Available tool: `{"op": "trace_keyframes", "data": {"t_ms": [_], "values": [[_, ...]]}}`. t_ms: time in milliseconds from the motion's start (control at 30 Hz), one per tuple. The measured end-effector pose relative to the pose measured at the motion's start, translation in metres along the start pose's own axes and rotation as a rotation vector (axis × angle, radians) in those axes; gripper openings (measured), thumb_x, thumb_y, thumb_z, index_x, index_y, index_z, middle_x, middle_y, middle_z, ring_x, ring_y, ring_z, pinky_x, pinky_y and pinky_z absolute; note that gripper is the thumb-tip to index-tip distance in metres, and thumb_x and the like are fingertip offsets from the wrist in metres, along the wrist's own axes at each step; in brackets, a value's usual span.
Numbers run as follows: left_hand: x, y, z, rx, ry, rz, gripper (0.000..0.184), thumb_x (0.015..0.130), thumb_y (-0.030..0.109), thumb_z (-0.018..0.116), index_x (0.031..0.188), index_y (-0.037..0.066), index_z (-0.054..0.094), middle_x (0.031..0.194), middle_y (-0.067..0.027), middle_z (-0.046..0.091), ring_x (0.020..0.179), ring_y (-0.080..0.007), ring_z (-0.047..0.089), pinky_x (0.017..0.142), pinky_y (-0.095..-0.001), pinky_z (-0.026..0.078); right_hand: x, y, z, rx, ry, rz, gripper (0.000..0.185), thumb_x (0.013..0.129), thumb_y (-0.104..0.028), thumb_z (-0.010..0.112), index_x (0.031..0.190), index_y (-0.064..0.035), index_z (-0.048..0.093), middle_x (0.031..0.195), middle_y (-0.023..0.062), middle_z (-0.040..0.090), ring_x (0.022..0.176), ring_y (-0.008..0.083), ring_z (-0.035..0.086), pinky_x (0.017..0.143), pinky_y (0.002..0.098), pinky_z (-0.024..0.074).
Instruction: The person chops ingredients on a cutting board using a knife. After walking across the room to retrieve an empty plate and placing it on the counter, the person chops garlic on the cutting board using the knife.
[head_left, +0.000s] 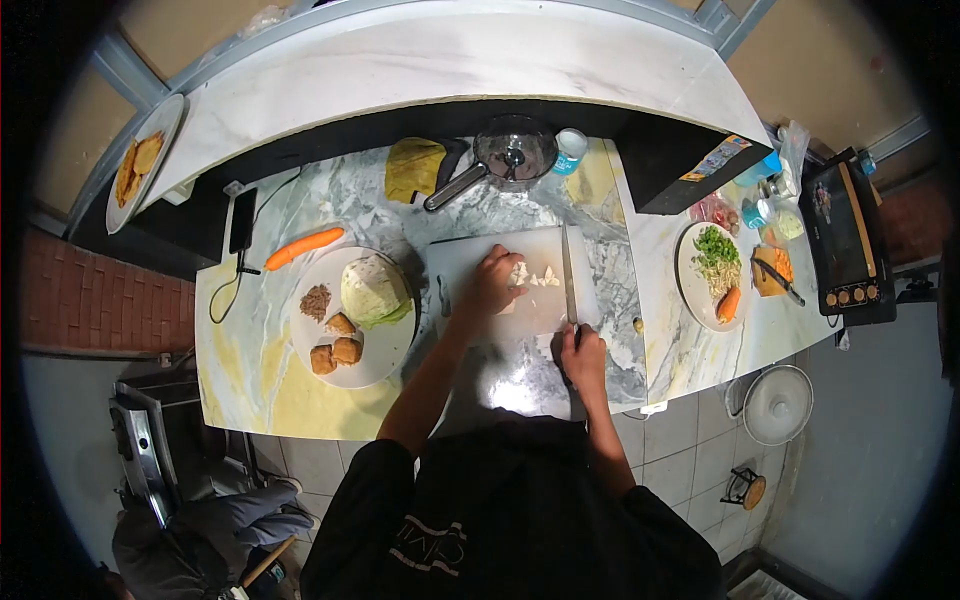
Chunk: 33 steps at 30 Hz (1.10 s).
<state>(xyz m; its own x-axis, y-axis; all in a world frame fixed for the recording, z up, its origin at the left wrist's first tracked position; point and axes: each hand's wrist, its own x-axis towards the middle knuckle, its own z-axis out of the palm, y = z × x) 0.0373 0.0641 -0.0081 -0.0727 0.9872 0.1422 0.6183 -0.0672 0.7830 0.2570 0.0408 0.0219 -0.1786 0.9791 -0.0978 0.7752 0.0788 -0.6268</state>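
Observation:
My right hand (582,352) is closed round the dark handle of a kitchen knife (570,275). Its long blade points away from me across the right part of a white cutting board (455,255). On the board's middle, my left hand (492,280) has its fingers curled down beside small pale chopped pieces (543,277); what lies under the fingers is hidden. Left of the board, a white plate (375,375) carries a cut cabbage (374,290), brown fried cubes (346,350) and a small heap of brown mince-like food (315,302).
A carrot (305,246) lies behind the left plate. A lidded pan (512,152), yellow cloth (414,168) and can (570,150) stand at the back. Chopped greens fill a right-hand plate (712,310), near another knife (780,283) and a toaster oven (848,240). Someone sits lower left.

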Motion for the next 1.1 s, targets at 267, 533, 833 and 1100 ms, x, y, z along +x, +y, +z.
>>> {"op": "trace_keyframes", "data": {"t_ms": [267,533,833,1100], "values": [[0.009,-0.005,0.016,-0.079,-0.058,-0.017,0.034,0.072,0.002,0.072,0.104,0.002,0.062,0.098,-0.0141,0.056,0.085,-0.0307,0.061,0.078,-0.0388,0.050,-0.004,0.005,0.015,0.032,0.018,-0.048,0.031,0.089,-0.021,0.057,0.076,0.0064,0.057,0.067,0.0282,0.059,0.065,0.0462,0.060,0.057,0.0496,0.0455],[0.013,0.003,0.001,-0.127,-0.063,-0.010,0.022,0.074,0.004,0.071,0.095,0.003,0.064,0.091,-0.0105,0.061,0.081,-0.0243,0.062,0.078,-0.0343,0.049,-0.004,-0.004,0.004,0.088,-0.078,0.029,0.028,0.088,-0.021,0.055,0.086,0.0059,0.060,0.072,0.0322,0.059,0.075,0.0500,0.059,0.071,0.0534,0.0461],[0.022,0.013,0.009,-0.329,-0.156,-0.018,0.022,0.072,-0.001,0.071,0.093,-0.001,0.064,0.090,-0.0119,0.063,0.078,-0.0243,0.064,0.073,-0.0325,0.052,-0.001,0.004,0.003,0.081,-0.054,0.051,0.029,0.088,-0.022,0.055,0.083,0.0058,0.059,0.072,0.0317,0.060,0.073,0.0493,0.060,0.068,0.0532,0.0468],[0.018,0.012,0.018,-0.145,-0.017,0.107,0.037,0.066,0.003,0.074,0.101,0.002,0.064,0.095,-0.0125,0.063,0.094,-0.0315,0.060,0.084,-0.0382,0.048,-0.003,0.014,0.011,0.103,0.085,-0.066,0.032,0.089,-0.020,0.058,0.073,0.0064,0.055,0.057,0.0247,0.056,0.052,0.0408,0.057,0.049,0.0459,0.0413]]}}
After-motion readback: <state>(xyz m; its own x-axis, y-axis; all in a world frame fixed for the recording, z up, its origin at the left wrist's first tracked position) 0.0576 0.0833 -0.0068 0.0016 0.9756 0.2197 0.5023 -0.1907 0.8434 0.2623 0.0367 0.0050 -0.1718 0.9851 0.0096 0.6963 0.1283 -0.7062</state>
